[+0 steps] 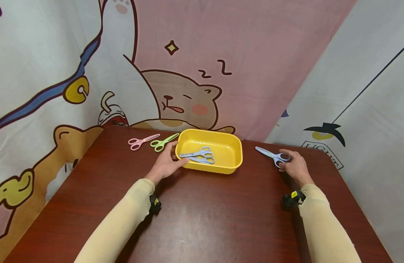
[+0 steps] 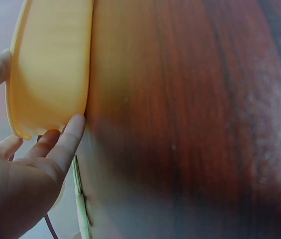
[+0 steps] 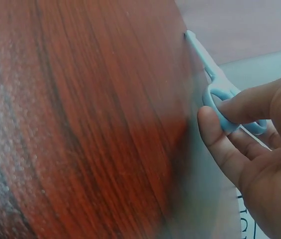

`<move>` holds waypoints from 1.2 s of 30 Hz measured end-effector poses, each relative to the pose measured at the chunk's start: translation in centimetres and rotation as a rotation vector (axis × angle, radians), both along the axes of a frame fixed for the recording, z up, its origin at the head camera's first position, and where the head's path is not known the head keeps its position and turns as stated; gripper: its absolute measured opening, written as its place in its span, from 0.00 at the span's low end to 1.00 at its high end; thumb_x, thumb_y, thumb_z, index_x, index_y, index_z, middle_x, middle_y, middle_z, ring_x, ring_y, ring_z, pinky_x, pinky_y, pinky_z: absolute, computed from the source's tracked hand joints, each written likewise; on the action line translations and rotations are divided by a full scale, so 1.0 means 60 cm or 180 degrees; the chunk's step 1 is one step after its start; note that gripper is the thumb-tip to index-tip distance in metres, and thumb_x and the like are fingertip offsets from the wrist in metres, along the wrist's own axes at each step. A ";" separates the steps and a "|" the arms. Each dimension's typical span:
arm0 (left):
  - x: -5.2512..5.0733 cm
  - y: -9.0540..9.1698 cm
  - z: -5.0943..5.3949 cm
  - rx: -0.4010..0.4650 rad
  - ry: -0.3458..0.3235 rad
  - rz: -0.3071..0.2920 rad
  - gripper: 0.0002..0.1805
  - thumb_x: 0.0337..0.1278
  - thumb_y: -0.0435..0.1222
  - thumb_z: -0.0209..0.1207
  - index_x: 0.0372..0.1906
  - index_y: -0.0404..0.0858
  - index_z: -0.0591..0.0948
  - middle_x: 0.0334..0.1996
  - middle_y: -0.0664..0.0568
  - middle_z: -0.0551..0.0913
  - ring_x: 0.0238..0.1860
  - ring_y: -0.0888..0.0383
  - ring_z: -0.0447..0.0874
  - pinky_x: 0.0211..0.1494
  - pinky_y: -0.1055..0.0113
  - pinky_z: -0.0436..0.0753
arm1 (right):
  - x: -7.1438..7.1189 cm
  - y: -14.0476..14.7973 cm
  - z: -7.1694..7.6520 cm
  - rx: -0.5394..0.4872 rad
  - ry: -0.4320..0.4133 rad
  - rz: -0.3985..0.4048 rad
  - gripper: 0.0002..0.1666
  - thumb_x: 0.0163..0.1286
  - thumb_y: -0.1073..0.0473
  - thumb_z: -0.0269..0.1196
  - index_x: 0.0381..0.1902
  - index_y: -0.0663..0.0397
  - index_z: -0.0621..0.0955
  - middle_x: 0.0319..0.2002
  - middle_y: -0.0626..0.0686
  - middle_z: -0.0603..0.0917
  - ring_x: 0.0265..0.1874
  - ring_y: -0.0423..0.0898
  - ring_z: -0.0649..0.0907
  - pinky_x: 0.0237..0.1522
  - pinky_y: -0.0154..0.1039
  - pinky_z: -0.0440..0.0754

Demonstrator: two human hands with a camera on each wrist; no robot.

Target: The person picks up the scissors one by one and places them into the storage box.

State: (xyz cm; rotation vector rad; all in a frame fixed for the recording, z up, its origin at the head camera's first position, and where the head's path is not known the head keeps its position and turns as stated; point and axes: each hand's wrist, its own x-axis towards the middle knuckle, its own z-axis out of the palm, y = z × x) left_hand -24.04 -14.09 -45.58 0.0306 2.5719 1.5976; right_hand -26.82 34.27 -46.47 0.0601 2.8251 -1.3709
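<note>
At the left end of a yellow plastic basket (image 1: 218, 169), my left hand (image 1: 165, 163) grips it, thumb at the rim and fingers against the outside. The left wrist view shows those fingers touching the basket's end wall (image 2: 50, 69). Inside the basket lie two pairs of blue scissors (image 1: 190, 155), one partly over the other. To the right, my right hand (image 1: 296, 167) pinches the handles of another pair of blue scissors (image 1: 267, 152), whose blades point to the back left. In the right wrist view, thumb and fingers hold the scissors' handle loops (image 3: 213, 107).
Pink scissors (image 1: 146, 140) and green scissors (image 1: 164, 142) lie on the brown table (image 1: 208, 215), left of the basket. A printed cartoon curtain (image 1: 254, 54) hangs right behind the table's back edge. Each wrist wears a small black camera (image 1: 292, 199).
</note>
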 end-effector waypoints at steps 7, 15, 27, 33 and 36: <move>0.000 -0.001 -0.001 0.0008 0.0005 -0.0003 0.48 0.60 0.45 0.73 0.79 0.44 0.59 0.69 0.43 0.73 0.56 0.47 0.82 0.58 0.55 0.81 | 0.003 -0.001 0.003 -0.0103 0.0014 0.0030 0.37 0.67 0.82 0.60 0.73 0.72 0.67 0.69 0.75 0.61 0.33 0.43 0.85 0.35 0.39 0.88; 0.000 0.000 0.000 0.0009 -0.0002 -0.0010 0.48 0.60 0.45 0.73 0.80 0.44 0.59 0.69 0.43 0.73 0.57 0.47 0.82 0.57 0.55 0.81 | 0.007 -0.007 0.004 -0.0267 -0.0005 0.0051 0.37 0.67 0.83 0.58 0.73 0.70 0.67 0.70 0.74 0.61 0.35 0.40 0.85 0.36 0.37 0.88; 0.002 0.001 0.001 0.0012 -0.0046 -0.0003 0.49 0.60 0.45 0.73 0.80 0.45 0.58 0.70 0.44 0.73 0.57 0.48 0.81 0.56 0.57 0.81 | 0.008 -0.006 0.007 -0.0422 -0.0137 0.0081 0.37 0.68 0.81 0.57 0.75 0.66 0.67 0.69 0.75 0.65 0.37 0.44 0.85 0.39 0.39 0.88; 0.000 0.001 0.000 0.0000 -0.0084 0.0029 0.49 0.59 0.46 0.73 0.80 0.47 0.58 0.69 0.45 0.73 0.57 0.49 0.81 0.56 0.57 0.81 | 0.007 -0.008 0.007 -0.0622 -0.0133 0.0113 0.37 0.67 0.81 0.57 0.75 0.67 0.66 0.66 0.75 0.69 0.37 0.40 0.86 0.39 0.39 0.88; 0.000 0.001 0.001 0.0003 -0.0091 0.0034 0.49 0.59 0.45 0.73 0.80 0.48 0.58 0.69 0.45 0.73 0.57 0.48 0.81 0.56 0.57 0.81 | 0.008 -0.010 0.009 -0.0718 -0.0137 0.0136 0.38 0.67 0.81 0.57 0.75 0.68 0.65 0.66 0.76 0.68 0.38 0.37 0.86 0.39 0.39 0.88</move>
